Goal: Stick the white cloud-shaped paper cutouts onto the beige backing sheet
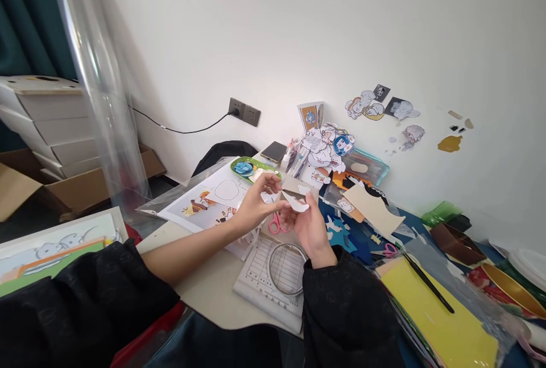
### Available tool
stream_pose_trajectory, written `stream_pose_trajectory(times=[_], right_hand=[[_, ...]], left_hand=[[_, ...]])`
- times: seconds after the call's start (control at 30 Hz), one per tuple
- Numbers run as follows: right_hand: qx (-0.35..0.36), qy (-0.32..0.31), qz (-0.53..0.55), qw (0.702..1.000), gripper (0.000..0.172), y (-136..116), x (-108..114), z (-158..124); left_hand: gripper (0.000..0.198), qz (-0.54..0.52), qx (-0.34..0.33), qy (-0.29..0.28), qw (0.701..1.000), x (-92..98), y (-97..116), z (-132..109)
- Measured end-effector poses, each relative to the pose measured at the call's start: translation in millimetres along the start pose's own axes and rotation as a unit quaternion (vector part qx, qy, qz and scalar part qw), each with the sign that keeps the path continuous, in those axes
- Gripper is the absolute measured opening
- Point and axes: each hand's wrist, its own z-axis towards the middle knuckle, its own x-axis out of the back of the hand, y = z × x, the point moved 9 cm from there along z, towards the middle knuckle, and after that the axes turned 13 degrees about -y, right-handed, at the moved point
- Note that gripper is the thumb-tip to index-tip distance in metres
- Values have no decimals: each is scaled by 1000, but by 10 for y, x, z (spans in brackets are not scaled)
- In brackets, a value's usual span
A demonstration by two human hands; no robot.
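White paper piece (pixel 296 203) slants down-right between hands; right hand (pixel 310 231) fingers pinch its lower end, left hand (pixel 259 200) at upper tip, can't tell if clamped.

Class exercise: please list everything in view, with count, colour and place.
Paper piece: one, white, centre, above the table
Ring: one, silver, on the gridded sheet
Scissors: apparently two, pink-handled, centre and right
Tray: one, green, table's far side
Yellow sheet: one, yellow, right foreground
Pen-like tool: one, black, on yellow sheet
Sockets: two, dark grey, wall
Cable: one, black, plugged in left socket
Stacked boxes: several, white, left
Curtain: one, teal, far left
Cutouts: many, mixed colours, wall and table
Sleeves: two, black, foreground
Left hand: one, bare, holding paper
Right hand: one, bare, holding paper
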Motion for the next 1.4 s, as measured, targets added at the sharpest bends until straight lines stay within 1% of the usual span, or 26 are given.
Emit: stream_pose_trajectory(times=[0.07,0.13,0.2,0.3,0.4,0.5,0.6,0.7,0.77,0.83,0.93,1.0,1.07,1.1,1.13,1.2,1.23,1.27,1.33,1.4], right_hand=[[-2,-11,29,1000,60,-21,17,-21],[-1,-12,43,999,52,-38,65,-49],[1,-4,43,999,41,-36,129,-69],[4,23,24,999,30,-5,242,-72],[18,75,-1,997,30,1,387,-73],[39,118,-35,992,30,-60,488,-100],[47,119,-77,989,28,-149,441,-125],[39,93,-111,989,26,-191,294,-131],[28,82,-116,990,28,-171,231,-125],[11,80,-105,991,35,-115,239,-113],[-13,95,-61,994,53,-16,357,-94],[-15,117,-24,993,62,10,458,-94],[-1,129,12,992,68,-15,512,-99],[13,121,44,992,70,-38,500,-94],[30,101,87,991,71,-66,461,-84],[71,45,186,979,72,-136,338,-65],[89,19,230,969,72,-172,279,-64],[104,1,261,960,72,-204,237,-69],[124,-7,281,952,73,-250,208,-89],[138,-4,285,949,73,-284,209,-108]], left_hand=[[44,26,-9,-11,1000,-5,33,-1],[45,45,-19,-9,999,10,63,2],[45,67,-23,-5,997,21,85,9],[43,103,-6,-14,995,1,71,26],[39,115,17,-26,993,-25,23,39],[30,103,32,-30,994,-32,-11,42],[21,42,60,-42,996,-53,-56,41],[23,-14,85,-73,994,-120,-77,43],[23,-14,85,-82,993,-141,-55,49],[24,-3,81,-72,994,-122,-29,52],[24,-2,80,-53,995,-83,-5,44],[23,-35,79,-53,995,-99,2,36],[23,-99,86,-64,989,-180,-24,32],[23,-131,96,-75,984,-252,-54,32],[24,-158,112,-89,977,-344,-94,31],[27,-166,150,-127,967,-562,-184,28],[28,-144,157,-150,965,-670,-207,33],[29,-112,147,-157,970,-739,-202,50],[30,-22,102,-123,987,-759,-127,90],[32,69,55,-86,992,-744,-3,96]])
